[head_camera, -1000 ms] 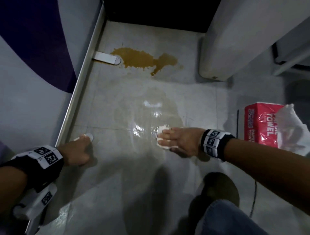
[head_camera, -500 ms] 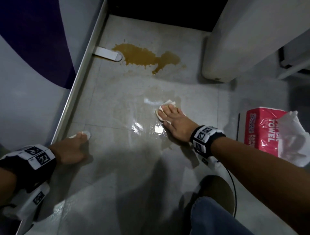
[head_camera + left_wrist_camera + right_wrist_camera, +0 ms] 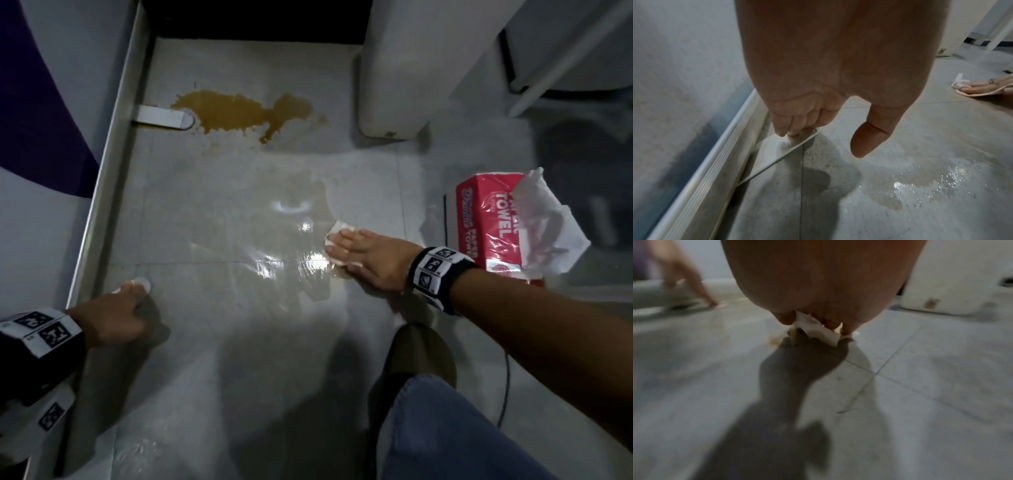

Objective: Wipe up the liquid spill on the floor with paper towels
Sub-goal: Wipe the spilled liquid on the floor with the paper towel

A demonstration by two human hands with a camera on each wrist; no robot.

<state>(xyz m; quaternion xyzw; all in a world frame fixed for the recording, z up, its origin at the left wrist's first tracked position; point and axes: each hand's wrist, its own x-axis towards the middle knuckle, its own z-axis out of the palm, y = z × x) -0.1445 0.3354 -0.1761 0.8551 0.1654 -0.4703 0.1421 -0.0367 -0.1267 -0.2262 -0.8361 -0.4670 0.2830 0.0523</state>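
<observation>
A brown liquid spill (image 3: 239,113) lies on the grey tile floor (image 3: 239,359) far ahead, beside a white floor bracket (image 3: 161,118). Nearer, a thin wet sheen (image 3: 291,255) glistens on the tiles. My right hand (image 3: 359,253) lies flat, its straight fingers pressing a crumpled white paper towel (image 3: 337,231) onto the right edge of that sheen. In the right wrist view the paper towel (image 3: 818,332) sticks out under the fingertips. My left hand (image 3: 116,315) rests with curled fingers (image 3: 789,126) on a second flat white plate (image 3: 789,151) by the wall, its thumb hanging free.
A red paper towel pack (image 3: 486,226) with torn-open plastic sits on the floor right of my right hand. A white cabinet or appliance corner (image 3: 390,102) stands at the back right. A wall with a metal skirting (image 3: 102,192) runs along the left. My knee in jeans (image 3: 445,428) is near.
My right hand swept the towel away from me across the wet patch, then to the right toward the red pack. The left hand stayed on its plate.
</observation>
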